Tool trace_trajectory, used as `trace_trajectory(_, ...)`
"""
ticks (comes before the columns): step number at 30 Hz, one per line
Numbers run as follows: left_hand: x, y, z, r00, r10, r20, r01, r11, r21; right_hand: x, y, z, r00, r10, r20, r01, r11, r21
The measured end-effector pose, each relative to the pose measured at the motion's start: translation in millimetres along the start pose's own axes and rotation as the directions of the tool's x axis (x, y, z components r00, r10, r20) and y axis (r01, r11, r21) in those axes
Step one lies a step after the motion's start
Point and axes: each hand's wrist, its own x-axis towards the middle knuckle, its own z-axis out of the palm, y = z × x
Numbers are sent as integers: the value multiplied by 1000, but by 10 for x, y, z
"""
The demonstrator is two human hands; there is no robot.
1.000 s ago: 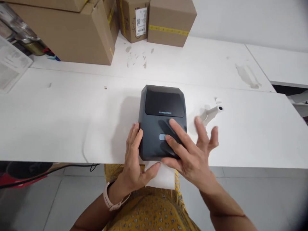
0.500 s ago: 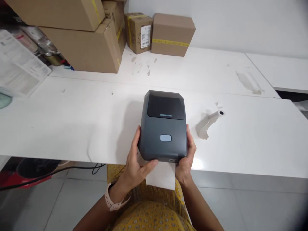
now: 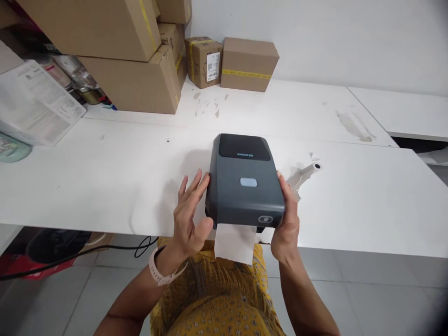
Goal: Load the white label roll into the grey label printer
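Observation:
A dark grey printer-like device with a glossy black top panel and a light blue button is near the table's front edge. White paper hangs out below its front. My right hand grips its right side, fingers along the edge. At the left side is my left hand, its fingers spread and their tips at the device's side, the thumb apart from it. A pale band is on my left wrist. Right of the device lies a white paper roll core with torn paper.
Cardboard boxes are stacked at the back left, with two smaller boxes by the wall. A white labelled package and a green container are at the far left. A black cable runs below the white table.
My left hand has loosened from the device and its fingers have spread. The device's front has tilted up and moved slightly right with my right hand. The view has shifted a little.

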Motion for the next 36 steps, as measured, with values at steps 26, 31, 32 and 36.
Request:
trace_trajectory(26, 538, -570, 100, 788, -512, 343, 570, 816, -92, 2147, 4, -142, 978, -188, -93, 177, 978, -111)
trace_trajectory(31, 582, -507, 99, 799, -492, 347, 517, 856, 23, 1521, 97, -289, 997, -54, 57, 65, 972, -228)
trace_trajectory(32, 596, -494, 94, 804, -480, 350, 491, 869, 62, 1453, 85, -304, 992, -52, 118, 83, 959, -270)
trace_trajectory(36, 641, -479, 72, 820, -424, 385, 401, 905, 144, 1369, -35, -300, 977, -121, 177, 186, 891, -414)
